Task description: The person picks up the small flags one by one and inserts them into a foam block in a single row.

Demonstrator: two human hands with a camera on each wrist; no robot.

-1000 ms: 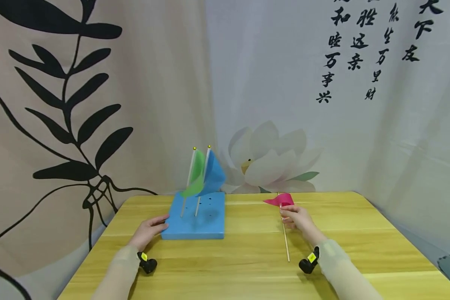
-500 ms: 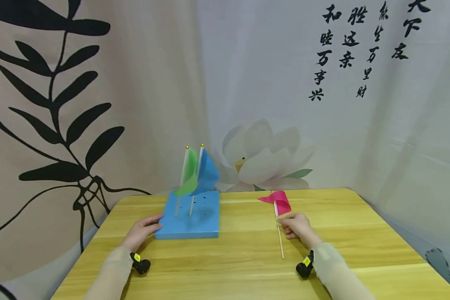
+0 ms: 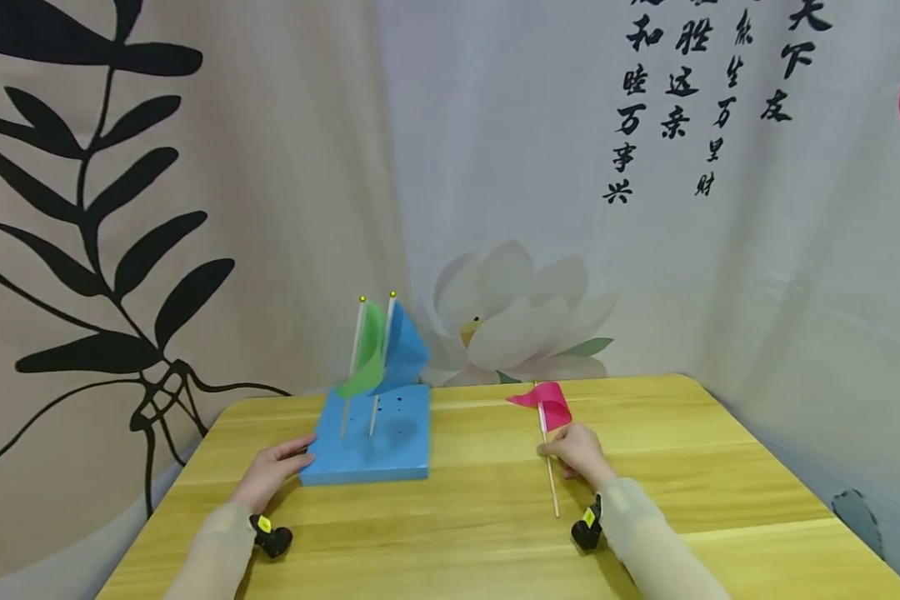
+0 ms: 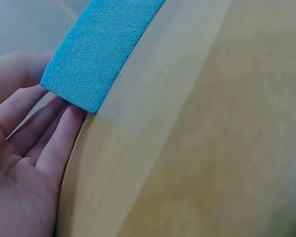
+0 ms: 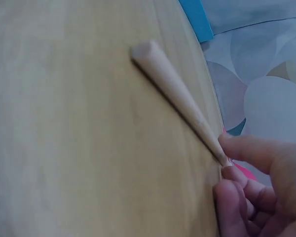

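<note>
A pink flag [image 3: 555, 407] on a thin wooden stick [image 5: 180, 98] lies on the right part of the table. My right hand [image 3: 581, 452] pinches that stick between thumb and fingertips, just below the cloth. At left, my left hand [image 3: 272, 473] rests its fairly straight fingers [image 4: 64, 136] against the left side of a blue foam block [image 3: 405, 454]. A green flag [image 3: 367, 350] and a blue flag [image 3: 405, 350] stand in the block, their sticks tilted slightly. Several small holes show in its top. In the right wrist view the pink cloth is mostly hidden behind my fingers.
Both arms reach over a wooden table [image 3: 450, 542]. A printed curtain [image 3: 307, 167] with leaves, a lotus and writing hangs right behind its far edge. Each wrist carries a small black device, such as the right wrist device [image 3: 587, 527].
My right hand has slid down the stick, away from the pink cloth, and now pinches lower. The whole scene shifts left as the head turns. My left hand stays at the block.
</note>
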